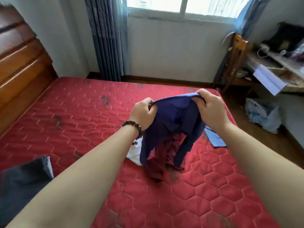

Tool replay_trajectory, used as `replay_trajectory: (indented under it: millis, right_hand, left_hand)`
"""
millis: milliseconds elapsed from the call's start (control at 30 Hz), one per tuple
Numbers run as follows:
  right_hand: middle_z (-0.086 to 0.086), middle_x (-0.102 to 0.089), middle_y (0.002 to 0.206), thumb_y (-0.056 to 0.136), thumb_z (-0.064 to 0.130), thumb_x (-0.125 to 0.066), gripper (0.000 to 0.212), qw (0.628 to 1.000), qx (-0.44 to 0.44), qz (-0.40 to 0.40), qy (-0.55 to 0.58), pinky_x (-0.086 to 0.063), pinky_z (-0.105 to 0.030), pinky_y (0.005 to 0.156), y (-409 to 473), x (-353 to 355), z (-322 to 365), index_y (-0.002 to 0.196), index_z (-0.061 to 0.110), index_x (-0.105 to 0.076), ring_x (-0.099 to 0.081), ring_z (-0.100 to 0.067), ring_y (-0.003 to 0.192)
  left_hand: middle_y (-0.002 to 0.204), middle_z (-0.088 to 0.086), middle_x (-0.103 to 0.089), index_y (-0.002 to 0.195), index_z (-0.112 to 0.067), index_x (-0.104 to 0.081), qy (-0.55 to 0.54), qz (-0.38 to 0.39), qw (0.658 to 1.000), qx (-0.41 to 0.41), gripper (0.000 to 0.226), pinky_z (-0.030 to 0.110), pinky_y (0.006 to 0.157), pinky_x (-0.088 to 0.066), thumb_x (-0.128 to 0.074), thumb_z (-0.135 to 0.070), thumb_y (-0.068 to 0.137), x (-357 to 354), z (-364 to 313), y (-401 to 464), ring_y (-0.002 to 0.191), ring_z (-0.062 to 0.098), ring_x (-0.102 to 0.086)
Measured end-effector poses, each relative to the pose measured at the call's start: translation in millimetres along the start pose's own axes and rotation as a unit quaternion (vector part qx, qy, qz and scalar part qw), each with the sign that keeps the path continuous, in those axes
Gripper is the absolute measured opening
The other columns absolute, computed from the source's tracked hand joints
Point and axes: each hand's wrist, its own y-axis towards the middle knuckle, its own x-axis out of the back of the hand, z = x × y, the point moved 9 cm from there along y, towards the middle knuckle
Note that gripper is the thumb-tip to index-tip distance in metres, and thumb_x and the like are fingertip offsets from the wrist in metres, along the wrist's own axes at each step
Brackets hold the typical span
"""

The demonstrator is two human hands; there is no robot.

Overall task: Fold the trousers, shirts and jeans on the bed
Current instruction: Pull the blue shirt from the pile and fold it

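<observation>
Above the red mattress (pixel 82 122), my left hand (pixel 142 113) and right hand (pixel 212 109) each pinch the navy shirt (pixel 174 122) by its top edge, fingers curled tight.

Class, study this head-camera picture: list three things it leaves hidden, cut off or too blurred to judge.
1. White garment: mostly hidden behind the navy shirt and left hand.
2. Dark folded clothing: cut off by the left edge.
3. Desk clutter: too blurred to identify.

You hold a plain navy-blue cotton shirt (pixel 174 119) over a red quilted mattress (pixel 82 116) stitched in pale hexagons and blotched with dark stains. At its left edge lies a charcoal-grey folded garment (pixel 23 180); near its right edge, a light-blue cloth (pixel 215 139).
</observation>
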Motion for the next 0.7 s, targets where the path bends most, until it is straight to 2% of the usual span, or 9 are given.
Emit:
replay_trajectory:
  millis: [67,133,200,300,367,433,500,600,700]
  right_hand:
    - [0.001,-0.053,0.064,0.094,0.023,-0.056,0.02,1.0,0.011,-0.006,0.008,-0.03,-0.029,0.06,6.3,28.9,19.2,0.079,0.01,-0.057,-0.044,-0.017,0.063]
    - [-0.004,-0.05,0.061,0.094,0.028,-0.057,0.032,1.0,0.008,-0.014,0.015,-0.033,-0.034,0.06,12.4,56.1,32.3,0.072,0.006,-0.053,-0.042,-0.021,0.062]
    - [-0.007,-0.046,0.058,0.093,0.03,-0.058,0.039,0.999,0.004,-0.018,0.031,-0.031,-0.033,0.059,16.1,83.5,43.0,0.065,0.004,-0.048,-0.04,-0.021,0.06]
    - [0.0,-0.039,0.056,0.092,0.023,-0.062,0.039,0.995,0.01,0.021,0.092,-0.028,-0.026,0.054,12.8,116.4,58.2,0.058,0.01,-0.046,-0.033,-0.01,0.056]
    - [0.0,-0.047,0.061,0.091,0.014,-0.064,0.025,0.99,0.012,0.056,0.131,-0.033,-0.023,0.055,6.2,134.7,65.0,0.068,0.008,-0.055,-0.038,-0.006,0.056]
    - [-0.008,-0.061,0.072,0.089,0.007,-0.064,0.006,0.978,-0.009,0.093,0.185,-0.042,-0.022,0.059,-4.4,152.2,64.7,0.087,0.004,-0.059,-0.049,-0.008,0.061]
    - [-0.016,-0.064,0.08,0.087,0.002,-0.065,0.01,0.972,-0.015,0.128,0.198,-0.046,-0.023,0.061,-16.5,169.0,62.8,0.095,0.001,-0.059,-0.054,-0.015,0.066]
    - [-0.018,-0.061,0.077,0.086,0.002,-0.067,0.01,0.975,0.004,0.144,0.17,-0.044,-0.024,0.057,-34.8,196.4,61.6,0.091,-0.004,-0.06,-0.051,-0.019,0.066]
    - [-0.018,-0.055,0.076,0.085,0.0,-0.067,0.014,0.969,-0.009,0.13,0.211,-0.044,-0.027,0.058,-48.8,217.0,56.9,0.086,-0.011,-0.059,-0.048,-0.019,0.067]
  left_hand:
    - [0.067,0.001,-0.054,0.073,-0.011,-0.051,-0.015,0.042,0.999,-0.011,0.026,0.033,0.062,-0.034,-0.045,-0.018,0.097,10.2,-28.3,0.8,0.067,0.024,-0.046]
    - [0.089,0.005,-0.065,0.094,-0.007,-0.062,-0.025,0.079,0.996,-0.041,0.029,0.033,0.074,-0.042,-0.041,-0.026,0.101,20.8,-59.8,-2.9,0.082,0.022,-0.055]
    - [0.103,-0.002,-0.066,0.109,-0.014,-0.062,-0.029,0.11,0.991,-0.067,0.027,0.025,0.083,-0.044,-0.045,-0.033,0.099,33.2,-87.2,-9.9,0.093,0.013,-0.059]
    - [0.097,-0.013,-0.067,0.102,-0.028,-0.06,-0.024,0.146,0.984,-0.101,0.012,0.012,0.078,-0.047,-0.063,-0.027,0.091,53.0,-124.8,-26.3,0.089,0.006,-0.064]
    - [0.096,-0.001,-0.071,0.102,-0.015,-0.065,-0.013,0.152,0.983,-0.106,0.017,0.029,0.083,-0.053,-0.07,-0.021,0.086,65.7,-146.2,-37.3,0.092,0.017,-0.067]
    - [0.094,0.019,-0.069,0.097,0.001,-0.064,0.002,0.136,0.983,-0.121,0.021,0.046,0.084,-0.052,-0.072,-0.013,0.083,80.1,-171.4,-51.7,0.088,0.029,-0.065]
    - [0.091,0.027,-0.065,0.089,0.004,-0.062,0.004,0.114,0.985,-0.126,0.016,0.049,0.081,-0.051,-0.072,-0.006,0.082,91.7,-192.2,-68.2,0.08,0.028,-0.06]
    - [0.082,0.019,-0.066,0.085,-0.001,-0.064,0.015,0.072,0.99,-0.121,0.012,0.038,0.072,-0.051,-0.074,-0.002,0.079,101.8,-215.5,-93.9,0.074,0.022,-0.057]
    - [0.064,0.0,-0.058,0.071,-0.012,-0.061,0.052,-0.02,0.992,-0.113,0.019,0.019,0.059,-0.04,-0.08,-0.013,0.075,113.1,-232.3,-117.8,0.059,0.01,-0.05]
